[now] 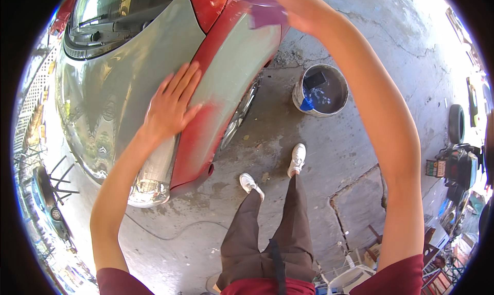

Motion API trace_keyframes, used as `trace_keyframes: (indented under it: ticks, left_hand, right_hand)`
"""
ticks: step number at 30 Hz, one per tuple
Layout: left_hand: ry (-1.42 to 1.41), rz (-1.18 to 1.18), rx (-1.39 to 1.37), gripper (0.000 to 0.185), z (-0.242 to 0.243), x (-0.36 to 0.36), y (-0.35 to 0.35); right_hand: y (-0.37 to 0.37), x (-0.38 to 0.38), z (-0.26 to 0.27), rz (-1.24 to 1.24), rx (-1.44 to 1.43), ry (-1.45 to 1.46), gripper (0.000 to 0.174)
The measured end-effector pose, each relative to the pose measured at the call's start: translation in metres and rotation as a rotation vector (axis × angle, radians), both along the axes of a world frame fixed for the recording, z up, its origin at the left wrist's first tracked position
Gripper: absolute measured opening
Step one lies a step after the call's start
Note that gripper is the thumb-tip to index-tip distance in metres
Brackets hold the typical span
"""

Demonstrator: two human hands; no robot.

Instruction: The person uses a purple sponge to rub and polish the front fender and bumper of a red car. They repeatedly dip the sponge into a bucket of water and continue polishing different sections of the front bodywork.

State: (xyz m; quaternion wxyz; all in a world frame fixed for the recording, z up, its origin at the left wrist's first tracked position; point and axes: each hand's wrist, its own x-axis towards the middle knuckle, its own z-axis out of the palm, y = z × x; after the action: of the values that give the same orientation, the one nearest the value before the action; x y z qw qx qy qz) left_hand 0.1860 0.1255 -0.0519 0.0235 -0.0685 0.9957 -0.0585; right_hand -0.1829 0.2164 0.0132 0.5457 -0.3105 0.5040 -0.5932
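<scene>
My left hand (171,98) lies flat, fingers spread, on the edge of the grey-green car hood (115,79), beside the red and grey front fender (235,52). At the top of the view my right hand (283,3) holds a purple sheet (266,15), thin and flexible, against the upper fender; its fingertips are partly cut off by the picture's edge. The headlight (150,179) is below my left forearm. The fender's paint is red at its edges with a broad pale grey-green patch in the middle.
A bucket of water (328,90) with a dark block and a blue item in it stands on the wet concrete floor, right of the front wheel (241,115). A hose or cable (173,237) lies behind my feet. A loose tire (456,124), a motorcycle (459,167) and a white chair (351,277) are farther off.
</scene>
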Motion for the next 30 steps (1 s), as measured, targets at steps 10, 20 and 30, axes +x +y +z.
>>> trace_keyframes:
  ticks: [10, 20, 30]
  left_hand:
    - [-0.151, -0.002, -0.342, 0.088, -0.002, -0.118, 0.003]
    - [-0.532, -0.092, -0.709, 0.087, -0.08, -0.333, -0.007]
    - [-0.75, -0.307, -0.632, 0.084, -0.144, -0.388, -0.004]
  right_hand:
    - [0.268, -0.148, -0.283, -0.465, 0.754, 0.92, 0.06]
    - [0.331, -0.166, -0.424, -0.34, 0.689, 0.009, 0.071]
    - [0.32, -0.147, -0.492, -0.546, 0.702, 0.986, 0.022]
